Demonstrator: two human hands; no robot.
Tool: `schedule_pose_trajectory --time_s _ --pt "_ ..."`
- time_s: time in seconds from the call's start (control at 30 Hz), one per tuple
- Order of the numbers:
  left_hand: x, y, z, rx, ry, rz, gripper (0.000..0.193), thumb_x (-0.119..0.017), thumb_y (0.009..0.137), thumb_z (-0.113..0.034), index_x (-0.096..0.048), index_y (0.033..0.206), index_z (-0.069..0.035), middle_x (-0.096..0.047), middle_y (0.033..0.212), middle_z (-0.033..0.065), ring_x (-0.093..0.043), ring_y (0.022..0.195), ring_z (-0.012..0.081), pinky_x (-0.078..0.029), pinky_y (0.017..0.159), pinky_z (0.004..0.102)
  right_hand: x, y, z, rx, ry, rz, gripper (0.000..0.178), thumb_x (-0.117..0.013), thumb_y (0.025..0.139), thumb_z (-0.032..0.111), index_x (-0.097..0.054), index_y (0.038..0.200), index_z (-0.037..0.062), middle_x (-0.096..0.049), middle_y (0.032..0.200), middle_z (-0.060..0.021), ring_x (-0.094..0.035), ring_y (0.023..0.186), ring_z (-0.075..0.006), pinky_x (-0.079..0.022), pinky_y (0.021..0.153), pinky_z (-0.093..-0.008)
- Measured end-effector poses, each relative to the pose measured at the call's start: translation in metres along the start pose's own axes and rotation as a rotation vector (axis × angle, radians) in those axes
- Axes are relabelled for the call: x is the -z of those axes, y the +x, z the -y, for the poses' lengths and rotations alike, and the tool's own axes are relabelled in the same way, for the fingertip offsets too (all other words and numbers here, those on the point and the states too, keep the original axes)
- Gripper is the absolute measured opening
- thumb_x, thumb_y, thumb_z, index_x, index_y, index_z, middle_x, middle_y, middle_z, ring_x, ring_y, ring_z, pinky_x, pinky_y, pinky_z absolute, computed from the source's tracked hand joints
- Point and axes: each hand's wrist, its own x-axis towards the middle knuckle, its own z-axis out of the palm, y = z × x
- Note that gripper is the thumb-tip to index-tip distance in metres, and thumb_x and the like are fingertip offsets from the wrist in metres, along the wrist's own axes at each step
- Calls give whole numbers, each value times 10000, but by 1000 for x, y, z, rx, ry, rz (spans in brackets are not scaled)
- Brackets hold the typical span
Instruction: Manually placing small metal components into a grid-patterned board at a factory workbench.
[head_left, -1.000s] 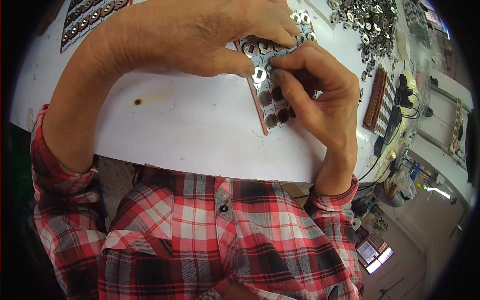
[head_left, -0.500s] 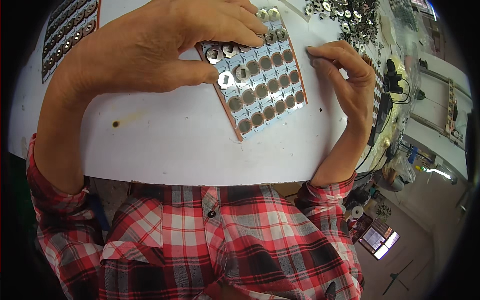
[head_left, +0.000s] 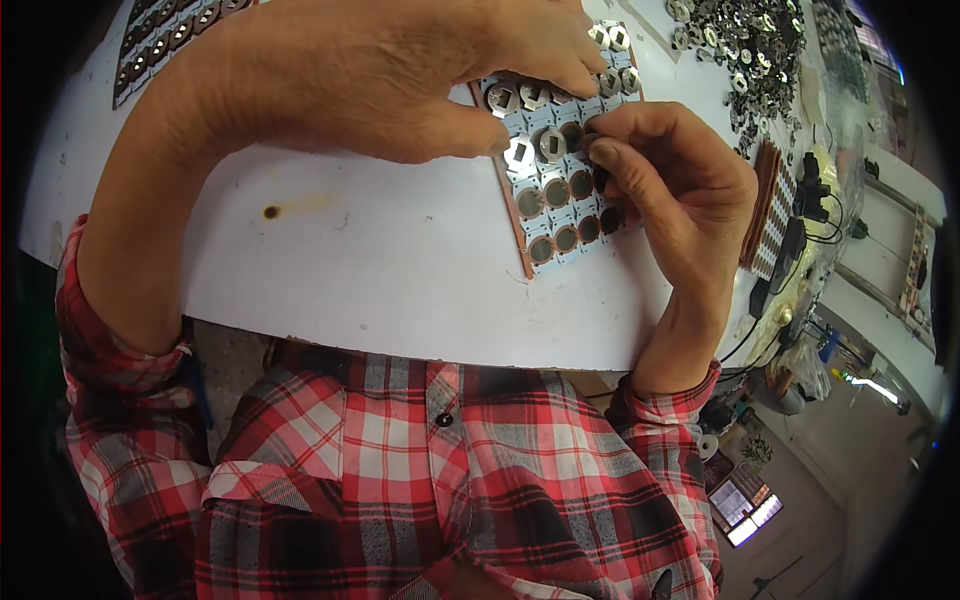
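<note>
A light-blue panel of small circuit boards (head_left: pixel 545 225) with brown edge strips lies on the white table, with rows of round dark pads. Silvery metal clips (head_left: pixel 520 152) sit on the pads in its far rows and on the left of the middle row. My left hand (head_left: pixel 400 85) stretches across the panel's far left part, fingers spread and thumb tip beside a clip. Over the middle row, my right hand (head_left: pixel 690 175) has thumb and forefinger pinched together close to the last clip (head_left: pixel 551 145). Whatever lies between those fingertips is mostly hidden.
Loose metal clips (head_left: pixel 765 60) form a heap at the far right. Below it stands a stack of similar panels (head_left: pixel 768 215), near black plugs and cables (head_left: pixel 815 190). Another panel with dark round parts (head_left: pixel 165 45) lies far left. The table's near edge runs before my shirt.
My right hand has moved left from beside the panel to over its middle row. The whole scene has shifted rightward in the picture; my left hand keeps its place on the panel.
</note>
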Motion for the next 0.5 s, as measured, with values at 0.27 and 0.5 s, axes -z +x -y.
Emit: schedule_pose_trajectory --time_s 0.27,0.5 --pt "5 4 -8 75 18 53 476 -721 806 -13 -640 1273 32 -653 1283 185 -550 1297 349 -407 1129 462 -6 -1 0 31 -35 -27 168 -757 923 -3 -740 1088 -29 -758 950 -35 -676 797 -47 -513 647 -173" --pt "0 0 -4 52 36 30 481 -727 811 -16 -640 1281 30 -654 1281 188 -556 1294 343 -405 1131 461 -3 0 0 30 -129 2 156 -740 923 -41 -740 1079 -44 -758 948 -45 -692 824 -65 -541 703 -191"
